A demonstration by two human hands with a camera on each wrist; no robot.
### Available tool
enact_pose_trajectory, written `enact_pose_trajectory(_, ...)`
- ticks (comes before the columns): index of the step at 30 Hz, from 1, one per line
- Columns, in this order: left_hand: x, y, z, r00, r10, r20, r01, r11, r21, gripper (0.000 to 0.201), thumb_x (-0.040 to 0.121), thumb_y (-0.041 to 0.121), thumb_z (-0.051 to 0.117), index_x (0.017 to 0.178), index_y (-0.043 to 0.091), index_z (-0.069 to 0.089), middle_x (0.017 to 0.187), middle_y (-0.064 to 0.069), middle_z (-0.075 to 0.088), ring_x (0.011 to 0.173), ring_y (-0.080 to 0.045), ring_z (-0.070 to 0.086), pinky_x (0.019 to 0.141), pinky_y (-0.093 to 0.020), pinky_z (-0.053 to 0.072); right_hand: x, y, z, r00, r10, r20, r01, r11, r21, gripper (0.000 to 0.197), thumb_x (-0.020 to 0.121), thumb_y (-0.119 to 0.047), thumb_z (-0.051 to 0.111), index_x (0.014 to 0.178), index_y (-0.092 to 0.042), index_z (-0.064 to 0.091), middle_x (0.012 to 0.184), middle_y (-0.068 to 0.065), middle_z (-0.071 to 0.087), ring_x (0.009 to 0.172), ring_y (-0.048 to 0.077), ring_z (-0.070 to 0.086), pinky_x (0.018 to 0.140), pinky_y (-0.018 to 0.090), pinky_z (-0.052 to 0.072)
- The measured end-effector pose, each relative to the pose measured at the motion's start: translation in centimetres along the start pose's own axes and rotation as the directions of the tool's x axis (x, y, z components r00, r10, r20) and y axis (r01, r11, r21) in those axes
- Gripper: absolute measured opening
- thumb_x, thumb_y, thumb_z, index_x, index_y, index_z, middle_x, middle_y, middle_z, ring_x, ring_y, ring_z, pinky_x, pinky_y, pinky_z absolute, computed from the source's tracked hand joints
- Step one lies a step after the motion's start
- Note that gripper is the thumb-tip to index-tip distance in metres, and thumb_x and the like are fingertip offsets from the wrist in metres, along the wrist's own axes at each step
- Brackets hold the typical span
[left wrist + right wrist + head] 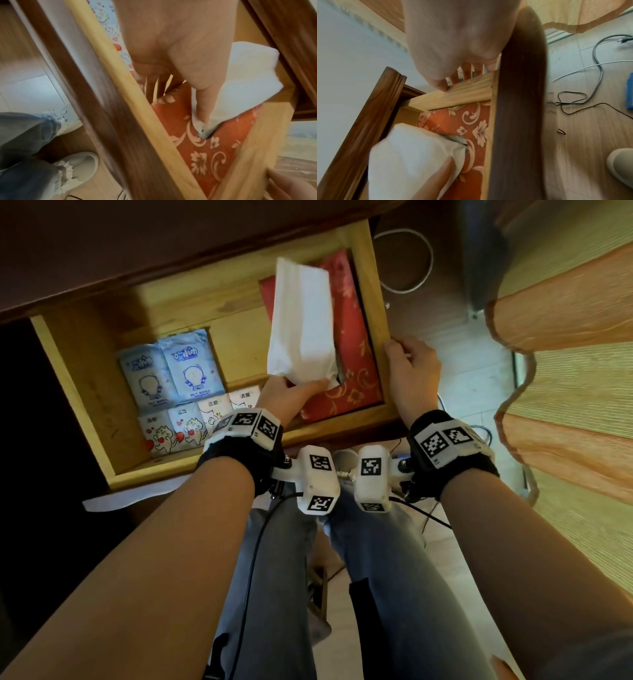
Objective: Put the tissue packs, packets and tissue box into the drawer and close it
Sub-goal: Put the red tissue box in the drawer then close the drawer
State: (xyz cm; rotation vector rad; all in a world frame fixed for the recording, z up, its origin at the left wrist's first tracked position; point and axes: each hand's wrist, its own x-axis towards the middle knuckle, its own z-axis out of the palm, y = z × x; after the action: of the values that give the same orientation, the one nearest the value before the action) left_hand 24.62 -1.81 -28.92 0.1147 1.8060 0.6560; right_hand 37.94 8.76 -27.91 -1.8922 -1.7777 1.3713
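1. The red tissue box [356, 364] lies flat in the open wooden drawer [219, 299], in its right part, close against the right wall. Its long side runs from the front of the drawer to the back. Its top, with pale flowers and a slot, faces up.
2. A white tissue [301, 323] sticks out of the slot and stands up tall. It leans a little toward the back of the drawer.
3. The left hand [287, 398] pinches the bottom of the tissue, right by the slot. The thumb [204, 102] presses on the tissue, and the other fingers are curled under it.
4. The right hand [411, 371] holds the top edge of the drawer's right wall, near the front right corner. The thumb sits on the inner side and the fingers curl over the outer side.
5. Two blue wet wipe packets [171, 371] lie side by side in the left part of the drawer, with their pictures facing up.
6. A row of small tissue packs [191, 422] with cat drawings lies along the front wall, just in front of the blue packets.
7. The drawer is pulled out from a dark brown wooden top [137, 244].
8. White and black cables [597, 65] lie on the pale floor [472, 371] to the right of the drawer. An orange and yellow cloth [568, 371] hangs at the right.
9. The person wears blue jeans [284, 577] and pale slippers [82, 167].
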Motion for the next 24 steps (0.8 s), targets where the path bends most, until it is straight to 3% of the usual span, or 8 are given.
enact_pose_trajectory(3, 0.3, 0.1, 0.5, 0.995, 0.031, -0.098, -0.03, 0.999, 0.01, 0.048, 0.067, 0.041, 0.076, 0.102, 0.01, 0.065, 0.1, -0.004, 0.071, 0.092, -0.019, 0.067, 0.088, -0.037, 0.055, 0.2, 0.2, 0.0, 1.0, -0.002, 0.005, 0.002, 1.0, 0.015, 0.027, 0.09, -0.021, 0.049, 0.107, -0.012, 0.067, 0.087, -0.005, 0.061, 0.069, -0.002, 0.052, 0.056, -0.005, 0.035)
enact_pose_trajectory(5, 0.4, 0.1, 0.8, 0.988, 0.062, -0.138, -0.052, 0.996, 0.078, 0.044, 0.069, 0.04, 0.075, 0.101, 0.011, 0.066, 0.099, -0.004, 0.071, 0.091, -0.02, 0.067, 0.086, -0.037, 0.055, 0.2, 0.2, 0.1, 1.0, -0.016, 0.012, 0.015, 0.999, 0.031, 0.024, 0.09, -0.019, 0.048, 0.1, -0.012, 0.069, 0.085, -0.003, 0.059, 0.066, -0.005, 0.049, 0.056, 0.003, 0.038)
enact_pose_trajectory(8, 0.5, 0.3, 1.1, 0.977, 0.104, -0.187, -0.069, 0.98, 0.185, 0.039, 0.071, 0.036, 0.073, 0.098, 0.009, 0.064, 0.098, -0.008, 0.07, 0.089, -0.023, 0.065, 0.079, -0.036, 0.053, 0.1, 0.2, 0.1, 0.999, -0.032, 0.03, 0.032, 0.999, 0.009, 0.022, 0.09, -0.015, 0.047, 0.084, -0.011, 0.067, 0.084, 0.006, 0.053, 0.069, 0.013, 0.046, 0.058, 0.023, 0.029)
enact_pose_trajectory(12, 0.6, 0.2, 1.3, 0.972, 0.124, -0.201, -0.078, 0.972, 0.221, 0.046, 0.073, 0.036, 0.071, 0.106, 0.007, 0.059, 0.097, -0.006, 0.064, 0.091, -0.024, 0.062, 0.07, -0.031, 0.049, 0.1, 0.3, 0.2, 0.999, -0.002, 0.052, 0.003, 1.0, -0.014, 0.026, 0.091, -0.016, 0.046, 0.069, -0.018, 0.059, 0.09, 0.007, 0.05, 0.082, 0.018, 0.046, 0.069, 0.024, 0.031)
enact_pose_trajectory(15, 0.6, -0.1, 1.2, 0.973, 0.141, -0.183, -0.096, 0.967, 0.235, 0.044, 0.074, 0.038, 0.07, 0.101, 0.005, 0.058, 0.096, -0.008, 0.065, 0.09, -0.024, 0.063, 0.068, -0.03, 0.046, 0.2, 0.3, 0.2, 0.999, 0.005, 0.042, -0.005, 1.0, -0.004, 0.026, 0.092, -0.017, 0.045, 0.086, -0.005, 0.068, 0.097, 0.005, 0.049, 0.088, 0.016, 0.047, 0.077, 0.023, 0.033)
enact_pose_trajectory(17, 0.6, -0.4, 1.1, 0.979, 0.139, -0.152, -0.101, 0.967, 0.235, 0.053, 0.075, 0.044, 0.068, 0.108, 0.004, 0.058, 0.102, -0.009, 0.067, 0.092, -0.024, 0.063, 0.07, -0.031, 0.047, 0.2, 0.3, 0.2, 0.999, 0.002, 0.05, -0.001, 1.0, -0.014, 0.027, 0.093, -0.018, 0.045, 0.092, -0.005, 0.068, 0.099, 0.005, 0.048, 0.089, 0.016, 0.048, 0.079, 0.023, 0.034)
enact_pose_trajectory(21, -0.2, -0.7, 0.8, 0.99, 0.136, -0.041, -0.125, 0.971, 0.203, 0.062, 0.081, 0.056, 0.057, 0.122, 0.01, 0.053, 0.12, -0.006, 0.063, 0.11, -0.023, 0.058, 0.095, -0.038, 0.047, 0.0, 0.3, 0.1, 0.996, -0.029, 0.085, 0.035, 0.996, -0.08, 0.029, 0.095, -0.021, 0.042, 0.099, -0.004, 0.065, 0.108, 0.013, 0.053, 0.093, 0.022, 0.05, 0.08, 0.025, 0.036)
enact_pose_trajectory(24, -1.2, -1.0, 0.5, 0.994, 0.108, -0.036, -0.097, 0.972, 0.212, 0.082, 0.072, 0.07, 0.053, 0.124, 0.006, 0.051, 0.126, -0.01, 0.059, 0.115, -0.025, 0.055, 0.101, -0.039, 0.043, -0.7, 0.4, 0.1, 0.994, -0.069, 0.089, 0.078, 0.992, -0.096, 0.031, 0.094, -0.024, 0.045, 0.114, -0.009, 0.063, 0.118, 0.014, 0.057, 0.105, 0.025, 0.056, 0.089, 0.03, 0.044)
